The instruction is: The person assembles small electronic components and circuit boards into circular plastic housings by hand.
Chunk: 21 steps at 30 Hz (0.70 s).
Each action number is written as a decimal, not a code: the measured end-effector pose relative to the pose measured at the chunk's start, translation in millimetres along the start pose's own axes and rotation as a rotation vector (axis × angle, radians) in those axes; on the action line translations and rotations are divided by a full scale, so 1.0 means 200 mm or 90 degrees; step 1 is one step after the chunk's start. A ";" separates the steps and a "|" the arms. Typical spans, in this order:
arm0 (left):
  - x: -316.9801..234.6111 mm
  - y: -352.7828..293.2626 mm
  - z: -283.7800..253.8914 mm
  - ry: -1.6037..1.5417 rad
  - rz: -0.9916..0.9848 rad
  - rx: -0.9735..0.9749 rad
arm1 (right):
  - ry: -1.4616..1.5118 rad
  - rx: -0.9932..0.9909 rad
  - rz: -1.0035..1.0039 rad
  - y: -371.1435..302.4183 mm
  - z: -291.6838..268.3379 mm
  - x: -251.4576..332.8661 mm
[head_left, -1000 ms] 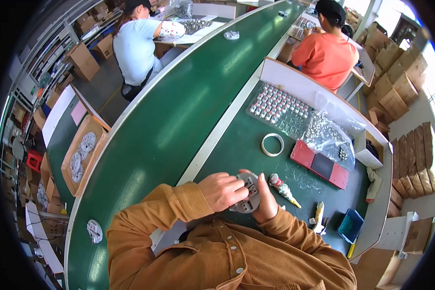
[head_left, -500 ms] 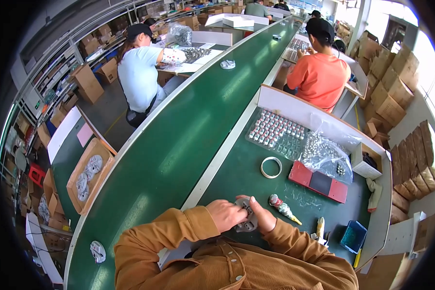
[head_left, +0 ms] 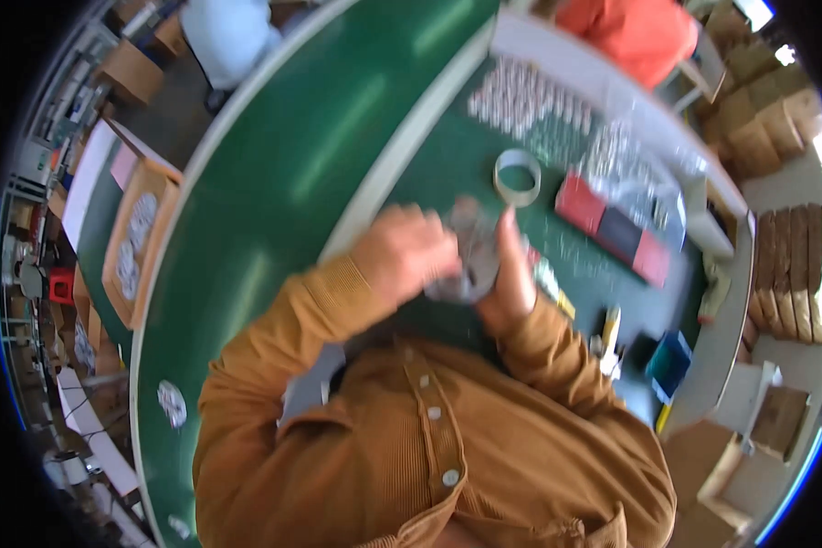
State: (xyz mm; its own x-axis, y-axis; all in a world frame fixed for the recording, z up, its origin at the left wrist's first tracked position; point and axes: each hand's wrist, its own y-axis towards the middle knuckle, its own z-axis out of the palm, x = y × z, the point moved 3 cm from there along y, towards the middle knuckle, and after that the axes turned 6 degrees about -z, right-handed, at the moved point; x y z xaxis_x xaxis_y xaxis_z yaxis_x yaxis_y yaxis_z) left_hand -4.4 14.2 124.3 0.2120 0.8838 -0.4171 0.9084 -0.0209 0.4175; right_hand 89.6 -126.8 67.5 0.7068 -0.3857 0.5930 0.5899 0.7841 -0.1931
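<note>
A round grey disc-shaped part (head_left: 473,265) is in my right hand (head_left: 513,283), whose thumb points up along its right side. Motion blur hides the disc's detail. My left hand (head_left: 404,258) is at the disc's left edge, fingers curled and blurred; whether they pinch something small cannot be made out. Just beyond the disc lies a pale tape roll (head_left: 503,187). A wrapped, bottle-like thing with a yellow tip (head_left: 557,294) lies partly hidden behind my right wrist.
Rows of small parts (head_left: 521,96), a clear bag of metal pieces (head_left: 626,164) and a red-and-black block (head_left: 612,230) lie farther back. A blue bin (head_left: 669,365) stands right. The green conveyor (head_left: 274,164) runs left, carrying a disc (head_left: 171,404). Two people sit beyond.
The view has tilted downward, so the bench things appear higher. My left hand has drawn slightly away from the disc's face toward its left edge; the right hand still holds the disc.
</note>
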 end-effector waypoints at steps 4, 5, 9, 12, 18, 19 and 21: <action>-0.04 -0.07 0.04 -0.215 -0.155 -0.148 | 0.094 -0.079 -0.011 0.01 0.12 0.03; -0.07 -0.08 0.06 -0.198 -0.150 -0.174 | 0.114 -0.095 -0.004 0.02 0.12 0.01; -0.10 -0.14 0.10 -0.179 -0.152 -0.229 | 0.138 -0.107 0.015 0.00 0.11 -0.02; -0.05 -0.18 0.09 -0.235 -0.181 -0.244 | 0.086 -0.040 0.012 -0.01 0.10 0.00; -0.03 -0.16 0.07 -0.317 -0.212 -0.250 | -0.084 0.029 -0.080 0.00 0.03 0.03; -0.03 -0.15 0.07 -0.321 -0.210 -0.258 | -0.102 0.022 -0.092 0.00 0.03 0.04; -0.02 -0.13 0.08 -0.328 -0.207 -0.276 | -0.138 0.006 -0.115 0.01 0.03 0.04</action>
State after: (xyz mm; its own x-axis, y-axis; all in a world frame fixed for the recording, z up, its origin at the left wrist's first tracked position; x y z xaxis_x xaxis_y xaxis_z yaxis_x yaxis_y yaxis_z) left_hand -22.9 4.1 102.8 0.1963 0.4809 -0.8545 0.7532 0.4840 0.4454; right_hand 93.9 -126.0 76.3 0.4894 -0.4076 0.7709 0.6945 0.7168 -0.0619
